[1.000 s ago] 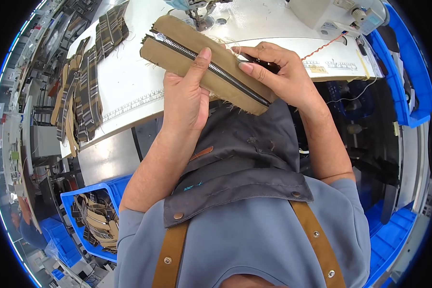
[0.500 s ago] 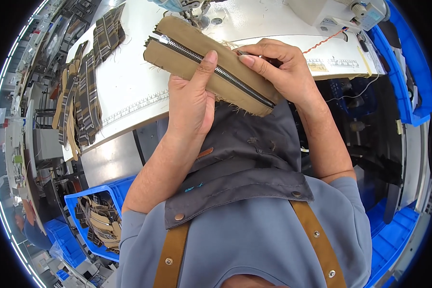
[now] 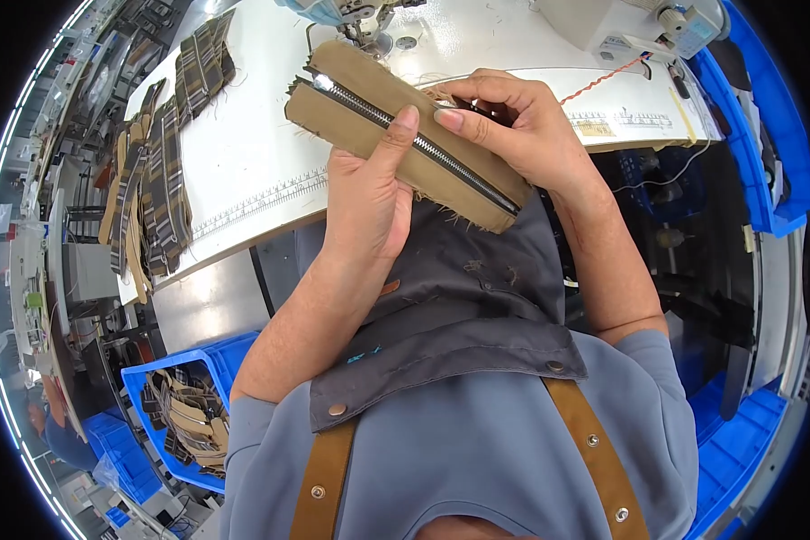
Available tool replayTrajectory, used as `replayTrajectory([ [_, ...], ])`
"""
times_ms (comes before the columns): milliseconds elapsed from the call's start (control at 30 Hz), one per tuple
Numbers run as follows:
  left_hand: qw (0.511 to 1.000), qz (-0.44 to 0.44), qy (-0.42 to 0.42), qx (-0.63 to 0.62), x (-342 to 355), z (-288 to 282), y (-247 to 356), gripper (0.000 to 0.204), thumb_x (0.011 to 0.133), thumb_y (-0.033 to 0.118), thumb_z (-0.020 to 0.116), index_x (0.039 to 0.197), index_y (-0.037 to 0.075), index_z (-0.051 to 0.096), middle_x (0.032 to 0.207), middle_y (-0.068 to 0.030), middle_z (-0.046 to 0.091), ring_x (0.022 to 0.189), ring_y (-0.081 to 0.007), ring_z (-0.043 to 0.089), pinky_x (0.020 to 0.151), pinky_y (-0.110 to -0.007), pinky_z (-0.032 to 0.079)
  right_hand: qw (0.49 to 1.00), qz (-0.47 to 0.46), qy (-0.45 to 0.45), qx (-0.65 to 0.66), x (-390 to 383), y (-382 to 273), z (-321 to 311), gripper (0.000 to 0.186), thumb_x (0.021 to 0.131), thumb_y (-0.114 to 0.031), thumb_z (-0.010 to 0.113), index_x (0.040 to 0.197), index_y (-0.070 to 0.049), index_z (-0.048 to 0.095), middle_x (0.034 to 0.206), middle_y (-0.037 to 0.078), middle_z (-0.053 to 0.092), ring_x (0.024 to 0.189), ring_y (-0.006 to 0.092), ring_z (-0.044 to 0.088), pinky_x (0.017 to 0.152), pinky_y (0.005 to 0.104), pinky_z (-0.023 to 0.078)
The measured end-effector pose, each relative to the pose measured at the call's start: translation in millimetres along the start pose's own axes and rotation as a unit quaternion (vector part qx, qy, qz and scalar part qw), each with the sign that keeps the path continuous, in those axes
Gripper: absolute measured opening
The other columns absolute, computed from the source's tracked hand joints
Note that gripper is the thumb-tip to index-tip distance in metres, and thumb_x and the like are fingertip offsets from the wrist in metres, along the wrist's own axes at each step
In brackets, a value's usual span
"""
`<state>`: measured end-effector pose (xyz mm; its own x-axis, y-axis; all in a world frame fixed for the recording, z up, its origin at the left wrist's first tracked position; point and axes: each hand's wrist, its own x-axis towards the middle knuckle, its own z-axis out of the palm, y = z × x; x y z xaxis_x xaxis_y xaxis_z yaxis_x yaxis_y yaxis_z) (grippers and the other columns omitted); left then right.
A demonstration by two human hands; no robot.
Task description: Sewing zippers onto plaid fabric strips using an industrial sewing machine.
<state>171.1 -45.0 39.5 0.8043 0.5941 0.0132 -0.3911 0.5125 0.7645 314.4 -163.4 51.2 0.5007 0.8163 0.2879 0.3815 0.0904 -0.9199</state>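
Observation:
A tan fabric panel with frayed edges is held tilted above my lap. Down its middle runs a black zipper with silvery teeth. My left hand grips the panel from the near side, thumb on top across the zipper and fingers hidden beneath. At the far long edge, my right hand is closed, its thumb resting by the frayed threads. Something small and dark shows under its curled fingers, too hidden to name.
Beyond the panel stands a sewing machine on a white table. Plaid strips lie on the table's left side. A blue bin of fabric pieces sits below left; another blue bin is at right.
The panel and my left hand have shifted slightly right and toward me. My right thumb has slid a little left along the far edge, and the dark thing there is now more covered.

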Motion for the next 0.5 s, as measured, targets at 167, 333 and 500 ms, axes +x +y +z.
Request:
replayTrajectory([
  [167,1.000,-0.005,0.002,0.001,0.3,0.4,-4.6,0.025,0.100,0.008,0.069,0.124,0.005,0.060,0.119,-0.0073,0.067,0.111,-0.0160,0.066,0.097,-0.034,0.056,1.000,-0.003,0.012,0.002,2.1,2.4,2.6,0.041,0.087,-0.033,0.082,0.112,-0.001,0.077,0.091,0.005,0.071,0.076,0.0096,0.058,0.070,0.0268,0.049],
  [333,1.000,-0.011,-0.010,0.016,0.6,-2.1,-5.9,0.032,0.101,0.011,0.067,0.130,0.005,0.056,0.123,-0.0102,0.066,0.114,-0.0203,0.066,0.098,-0.038,0.058,1.000,-0.011,0.019,0.010,3.1,3.9,3.7,0.035,0.087,-0.030,0.082,0.109,-0.002,0.079,0.089,0.003,0.071,0.072,0.0078,0.055,0.066,0.0256,0.047],
  [500,1.000,-0.015,-0.003,0.018,1.0,0.2,-7.9,0.032,0.101,0.011,0.067,0.130,0.004,0.055,0.121,-0.0098,0.067,0.114,-0.0212,0.067,0.097,-0.039,0.059,0.999,-0.009,0.035,0.038,2.3,10.8,4.5,0.029,0.089,-0.026,0.081,0.107,-0.004,0.080,0.085,0.002,0.071,0.071,0.0060,0.054,0.064,0.0236,0.046],
])
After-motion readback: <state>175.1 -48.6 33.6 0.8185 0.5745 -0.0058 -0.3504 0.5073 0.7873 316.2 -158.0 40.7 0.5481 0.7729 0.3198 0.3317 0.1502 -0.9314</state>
